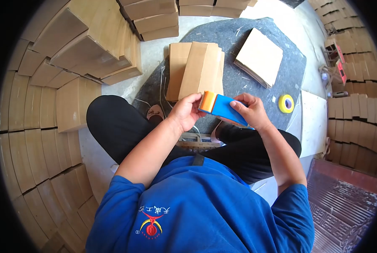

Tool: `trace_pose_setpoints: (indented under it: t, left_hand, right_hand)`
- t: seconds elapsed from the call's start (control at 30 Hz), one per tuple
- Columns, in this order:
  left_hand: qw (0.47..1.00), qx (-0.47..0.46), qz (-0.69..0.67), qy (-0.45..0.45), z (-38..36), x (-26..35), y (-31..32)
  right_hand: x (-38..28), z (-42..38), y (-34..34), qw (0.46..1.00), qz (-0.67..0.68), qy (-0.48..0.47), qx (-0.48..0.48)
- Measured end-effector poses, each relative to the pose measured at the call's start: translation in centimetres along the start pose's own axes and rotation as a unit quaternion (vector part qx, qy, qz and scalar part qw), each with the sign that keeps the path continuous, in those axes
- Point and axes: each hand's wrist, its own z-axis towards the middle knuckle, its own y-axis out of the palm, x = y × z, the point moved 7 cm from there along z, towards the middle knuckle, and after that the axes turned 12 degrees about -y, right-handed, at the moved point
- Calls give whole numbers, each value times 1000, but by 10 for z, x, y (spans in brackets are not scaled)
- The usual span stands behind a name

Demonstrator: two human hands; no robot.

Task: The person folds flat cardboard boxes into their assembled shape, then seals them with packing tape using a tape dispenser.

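A blue tape dispenser (pixel 228 110) with an orange front end is held level above my lap. My right hand (pixel 256 113) grips its right end, thumb on top. At the orange end, the fingers of my left hand (pixel 186 111) are closed against the edge; whether they pinch the tape itself is too small to tell. Just beyond the dispenser lies a folded brown cardboard box (pixel 201 67) on top of other cardboard.
A flat stack of cardboard (pixel 260 57) and a yellow tape roll (pixel 286 103) lie on the dark mat (pixel 234 42). Stacked cartons (pixel 79 101) rise on the left, more bundled cardboard (pixel 352 122) on the right. A dark red ridged panel (pixel 340 206) sits at lower right.
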Motion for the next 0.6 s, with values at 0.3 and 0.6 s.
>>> trace_pose_setpoints:
  t: [0.3,0.6]
  left_hand:
    - [967,172,163,93,-16,44,-35]
    - [900,342,216,161,9,101,-77]
  right_hand:
    - [-6,-6,-1,1000,-21,-1,7]
    - [13,34,-8,990,-137,14,11]
